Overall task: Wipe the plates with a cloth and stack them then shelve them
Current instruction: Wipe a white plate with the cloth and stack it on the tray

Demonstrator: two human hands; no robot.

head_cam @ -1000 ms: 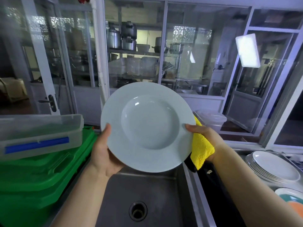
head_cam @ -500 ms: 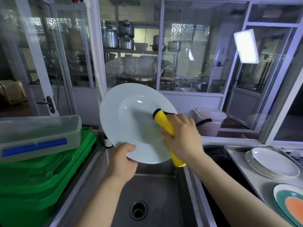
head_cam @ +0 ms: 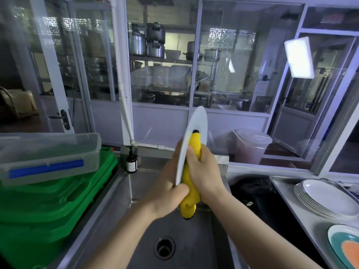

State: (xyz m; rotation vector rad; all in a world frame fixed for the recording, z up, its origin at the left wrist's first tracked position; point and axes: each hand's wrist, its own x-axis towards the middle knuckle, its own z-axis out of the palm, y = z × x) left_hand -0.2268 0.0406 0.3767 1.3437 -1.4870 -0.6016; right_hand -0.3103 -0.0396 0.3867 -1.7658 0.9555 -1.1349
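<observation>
Centre frame, above the sink [head_cam: 136,191]: plate [head_cam: 196,133] held edge-on, long axis upright. Left hand [head_cam: 167,193] pinching its lower rim, right hand [head_cam: 204,171] curled round yellow cloth [head_cam: 191,191], pressing the right-facing side. Stack of plates [head_cam: 326,199] lower right, nearer the right hand.

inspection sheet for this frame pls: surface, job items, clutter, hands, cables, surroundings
Surface: steel sink with an open drain; steel counter to its right.
Job's things: white plate held nearly edge-on over the sink; yellow cloth against its face; stack of white plates on the counter.
Clutter: green crates with a clear lidded box on top; pump bottle; teal and orange plate.
Hands: left hand grips the plate's lower rim; right hand holds the cloth to the plate.
Cables: nothing seen.
Surroundings: glass partition with pots on shelves behind; white pipe.
</observation>
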